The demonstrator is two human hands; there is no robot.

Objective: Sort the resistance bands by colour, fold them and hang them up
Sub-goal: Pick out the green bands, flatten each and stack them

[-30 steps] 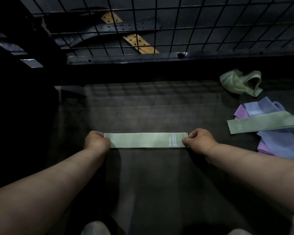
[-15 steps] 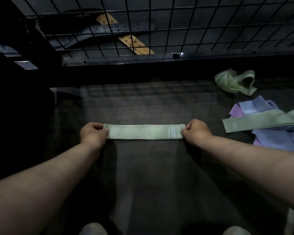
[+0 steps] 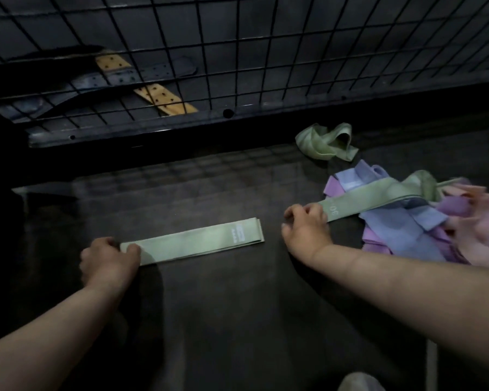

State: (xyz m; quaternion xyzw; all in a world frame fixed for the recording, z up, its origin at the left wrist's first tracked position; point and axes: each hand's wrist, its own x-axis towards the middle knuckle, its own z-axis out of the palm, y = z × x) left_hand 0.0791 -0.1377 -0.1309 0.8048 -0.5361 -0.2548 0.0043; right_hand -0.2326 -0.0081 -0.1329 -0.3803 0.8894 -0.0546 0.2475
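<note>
- My left hand (image 3: 110,261) holds down the left end of the flattened pale-green fabric resistance band (image 3: 189,242), thumb on top and fingers curled. This anchors the strip so that it lies flat for folding.
- My right hand (image 3: 305,227) curls its fingers onto the near end of a second pale-green fabric band printed "30" (image 3: 378,200). I judge that it is being taken to join the first, green with green.
- The flattened band lies slantwise on the dark tabletop (image 3: 209,320), its right end free and apart from my right hand.
- The printed band runs from my right hand up across a loose heap of lilac, purple and pink bands (image 3: 407,235), which it overlies.
- A third, crumpled pale-green band (image 3: 326,142) lies beyond the heap, near the black wire grid panel (image 3: 237,52), the likely place for hanging.
- Judgement: sorting of the greens is in hand; folding and hanging are not yet done.
</note>
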